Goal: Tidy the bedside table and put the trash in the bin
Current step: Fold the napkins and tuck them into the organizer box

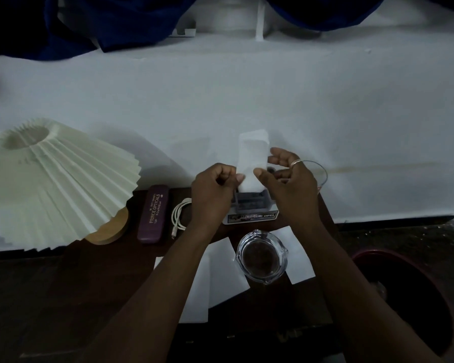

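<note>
Both hands sit over the back edge of the dark tabletop (110, 284): my left hand (212, 189) pinches the lower left edge of a white folded tissue (252, 158), my right hand (286, 176) has its thumb on the other edge, fingers loosely spread. The tissue stands upright above a small printed box (252, 216). I judge it near weightless, limp, easily torn; best gripped low with both edges pinched. Red bin (404, 297) waits at right, near the glass ashtray (261, 258).
</note>
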